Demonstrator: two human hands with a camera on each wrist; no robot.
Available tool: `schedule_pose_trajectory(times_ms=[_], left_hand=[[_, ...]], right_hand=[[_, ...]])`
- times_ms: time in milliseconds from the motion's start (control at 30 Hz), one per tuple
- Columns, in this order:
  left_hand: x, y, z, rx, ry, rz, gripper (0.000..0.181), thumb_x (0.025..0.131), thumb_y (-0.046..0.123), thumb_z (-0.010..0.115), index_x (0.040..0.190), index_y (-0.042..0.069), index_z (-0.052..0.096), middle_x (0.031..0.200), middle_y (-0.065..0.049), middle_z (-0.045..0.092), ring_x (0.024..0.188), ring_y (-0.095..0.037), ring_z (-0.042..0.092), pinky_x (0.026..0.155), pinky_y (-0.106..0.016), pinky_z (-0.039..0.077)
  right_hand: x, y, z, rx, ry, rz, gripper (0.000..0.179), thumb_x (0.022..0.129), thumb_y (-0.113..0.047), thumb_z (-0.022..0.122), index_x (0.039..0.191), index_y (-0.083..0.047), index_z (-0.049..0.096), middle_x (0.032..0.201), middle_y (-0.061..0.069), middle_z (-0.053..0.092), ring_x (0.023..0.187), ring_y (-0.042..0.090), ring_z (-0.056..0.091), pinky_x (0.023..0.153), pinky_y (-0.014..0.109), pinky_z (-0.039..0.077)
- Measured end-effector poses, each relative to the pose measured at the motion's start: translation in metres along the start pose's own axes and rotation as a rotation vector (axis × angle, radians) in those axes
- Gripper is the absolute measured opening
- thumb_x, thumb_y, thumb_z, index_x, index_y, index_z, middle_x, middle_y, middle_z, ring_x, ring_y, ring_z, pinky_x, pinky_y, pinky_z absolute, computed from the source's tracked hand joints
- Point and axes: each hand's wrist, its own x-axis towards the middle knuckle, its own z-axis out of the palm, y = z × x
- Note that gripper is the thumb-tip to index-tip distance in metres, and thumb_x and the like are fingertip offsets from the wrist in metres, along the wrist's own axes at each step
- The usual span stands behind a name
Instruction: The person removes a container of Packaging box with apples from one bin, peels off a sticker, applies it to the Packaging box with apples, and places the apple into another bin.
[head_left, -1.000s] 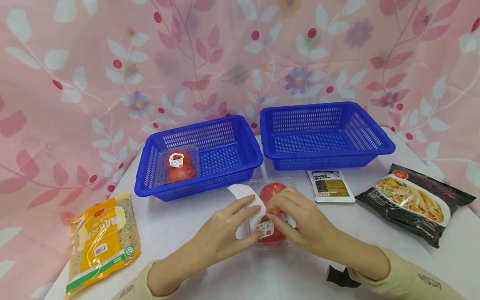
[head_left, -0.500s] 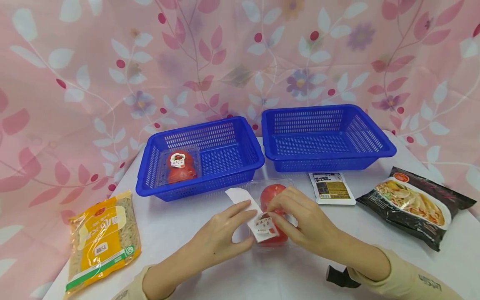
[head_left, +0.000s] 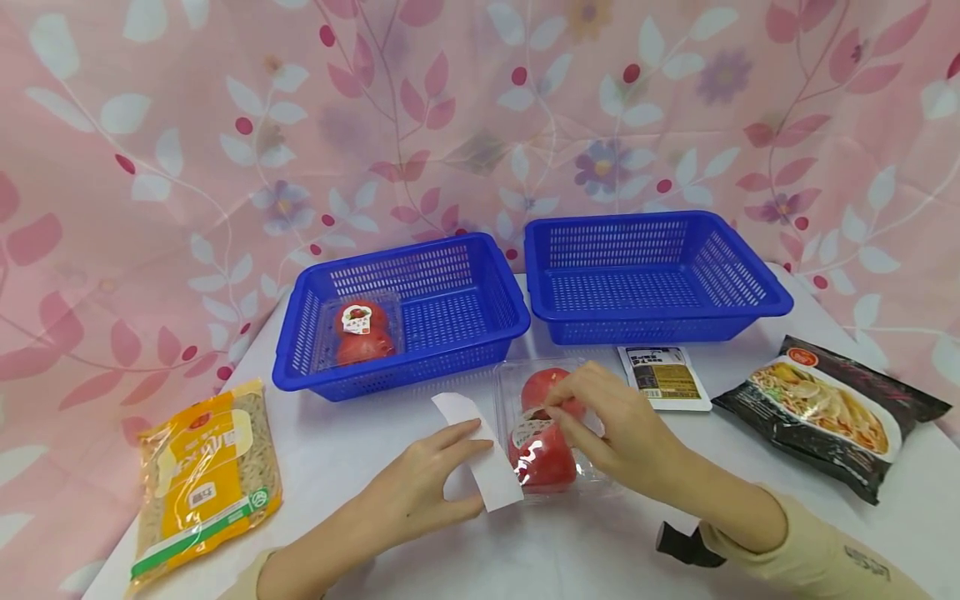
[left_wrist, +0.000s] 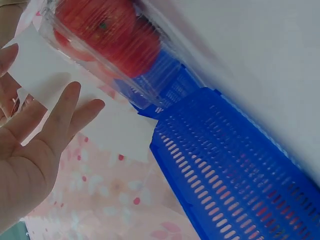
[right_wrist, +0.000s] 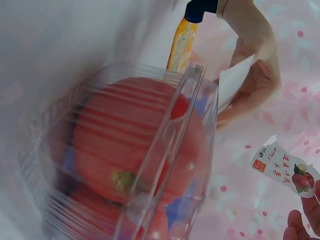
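My right hand (head_left: 622, 429) pinches a white label sticker (right_wrist: 284, 169) by its picture end, between thumb and forefinger. In the head view the sticker hangs over a clear plastic box (head_left: 506, 387) of red tomatoes (head_left: 546, 462). To the left of that box, my left hand (head_left: 427, 479) holds a strip of white backing paper (head_left: 491, 479) at its fingers, the strip standing tilted. Strip and sticker are apart. In the left wrist view the fingers partly cover the backing paper (left_wrist: 117, 125). The box lies flat on the white table.
A blue basket (head_left: 480, 329) at back left holds another labelled tomato box (head_left: 363, 333). A second blue basket (head_left: 652, 315) stands right of it. A yellow noodle bag (head_left: 206, 475) lies left; a small sachet (head_left: 663, 379) and black noodle packet (head_left: 832, 408) lie right.
The label sticker has come off the backing paper, held by the right hand. My left hand has moved left and slightly down with the bare strip, uncovering the tomatoes.
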Motion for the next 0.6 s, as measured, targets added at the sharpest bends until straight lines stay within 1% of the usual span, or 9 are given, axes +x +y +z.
schedule_pose_trajectory(times_ms=[167, 267, 367, 400, 500, 600], left_hand=[[-0.008, -0.004, 0.001, 0.004, -0.066, -0.062, 0.052, 0.068, 0.033, 0.077, 0.113, 0.011, 0.063, 0.125, -0.014, 0.054, 0.107, -0.026, 0.057, 0.085, -0.037, 0.048], [-0.011, -0.006, 0.003, 0.005, -0.120, -0.088, 0.055, 0.069, 0.043, 0.075, 0.112, 0.010, 0.063, 0.126, -0.015, 0.053, 0.108, -0.027, 0.056, 0.086, -0.037, 0.048], [-0.015, -0.008, 0.003, 0.007, -0.167, -0.095, 0.059, 0.070, 0.050, 0.071, 0.112, 0.009, 0.064, 0.126, -0.017, 0.052, 0.108, -0.027, 0.056, 0.085, -0.037, 0.048], [-0.016, -0.009, 0.004, 0.009, -0.180, -0.093, 0.060, 0.071, 0.052, 0.070, 0.112, 0.009, 0.064, 0.126, -0.018, 0.052, 0.107, -0.028, 0.056, 0.085, -0.037, 0.048], [-0.019, -0.011, 0.004, 0.013, -0.216, -0.079, 0.061, 0.072, 0.056, 0.068, 0.111, 0.009, 0.064, 0.125, -0.019, 0.053, 0.107, -0.028, 0.057, 0.084, -0.037, 0.049], [-0.021, -0.013, 0.003, 0.023, -0.266, -0.072, 0.059, 0.073, 0.059, 0.064, 0.107, 0.010, 0.066, 0.125, -0.019, 0.053, 0.106, -0.027, 0.057, 0.084, -0.036, 0.049]], right_hand=[[0.001, 0.007, -0.001, -0.010, 0.007, 0.020, 0.030, 0.096, -0.033, 0.044, 0.091, -0.009, 0.061, 0.082, -0.007, 0.058, 0.076, 0.007, 0.051, 0.065, 0.015, 0.043], [0.001, 0.012, -0.001, -0.012, 0.002, 0.023, 0.020, 0.094, -0.026, 0.051, 0.091, -0.009, 0.061, 0.082, -0.006, 0.059, 0.076, 0.008, 0.052, 0.066, 0.016, 0.043], [0.001, 0.016, -0.001, -0.003, -0.011, 0.033, 0.005, 0.089, -0.013, 0.058, 0.091, -0.009, 0.060, 0.083, -0.005, 0.060, 0.077, 0.008, 0.052, 0.066, 0.020, 0.046], [0.001, 0.017, -0.001, 0.000, -0.014, 0.038, 0.004, 0.086, -0.008, 0.061, 0.091, -0.009, 0.060, 0.083, -0.005, 0.060, 0.078, 0.007, 0.052, 0.065, 0.021, 0.047], [0.001, 0.019, -0.001, 0.000, -0.018, 0.058, 0.016, 0.080, 0.001, 0.065, 0.091, -0.010, 0.060, 0.083, -0.006, 0.060, 0.077, 0.007, 0.053, 0.064, 0.023, 0.049], [0.001, 0.021, -0.001, -0.017, -0.023, 0.085, 0.021, 0.077, 0.004, 0.067, 0.090, -0.010, 0.061, 0.083, -0.007, 0.059, 0.076, 0.007, 0.053, 0.063, 0.022, 0.048]])
